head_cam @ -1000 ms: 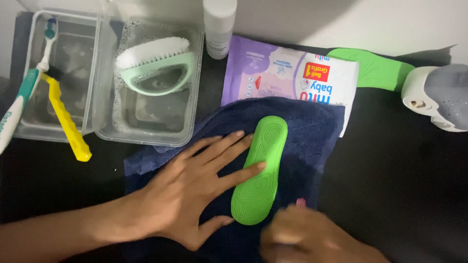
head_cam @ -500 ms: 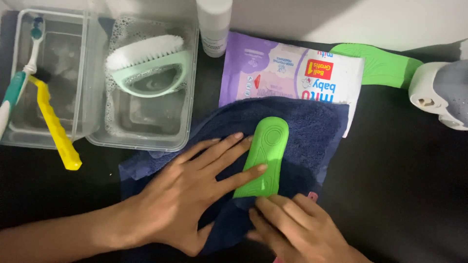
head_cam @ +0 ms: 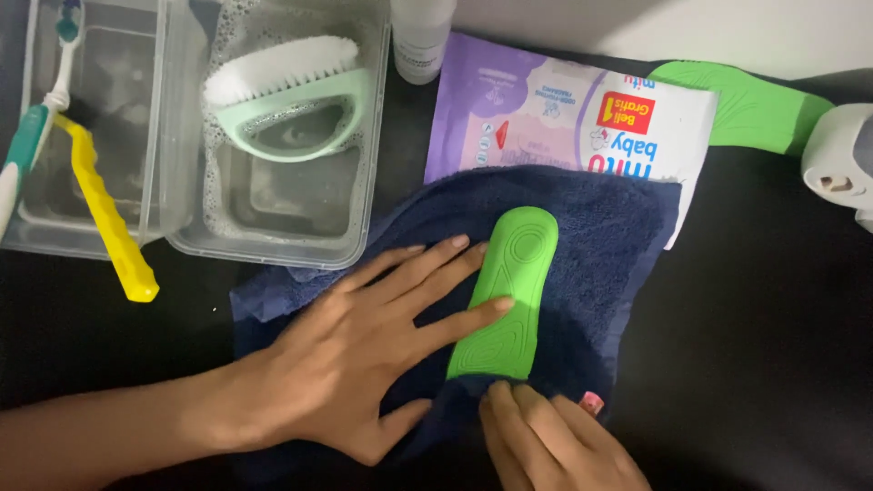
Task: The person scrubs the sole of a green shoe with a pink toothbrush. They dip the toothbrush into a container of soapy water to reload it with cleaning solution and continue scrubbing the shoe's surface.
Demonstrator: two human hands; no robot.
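A bright green shoe insole (head_cam: 509,295) lies on a dark blue towel (head_cam: 600,245) spread on the black table. My left hand (head_cam: 364,355) rests flat on the towel with its fingers spread, and the fingertips touch the insole's left edge. My right hand (head_cam: 550,441) sits at the bottom of the view, its fingers pinching the towel's near edge just below the insole's heel end. A second green insole (head_cam: 755,105) lies at the back right, partly under a pack of wipes.
Two clear plastic tubs stand at the back left: one (head_cam: 273,209) holds soapy water and a mint scrubbing brush (head_cam: 291,95), the other a toothbrush (head_cam: 41,118) and a yellow-handled brush (head_cam: 109,227). A wipes pack (head_cam: 564,114), a white bottle (head_cam: 423,36) and a white shoe (head_cam: 841,164) lie behind.
My right hand has come forward from the bottom edge to the towel below the insole. The left hand stayed flat on the towel. The camera view shifted slightly.
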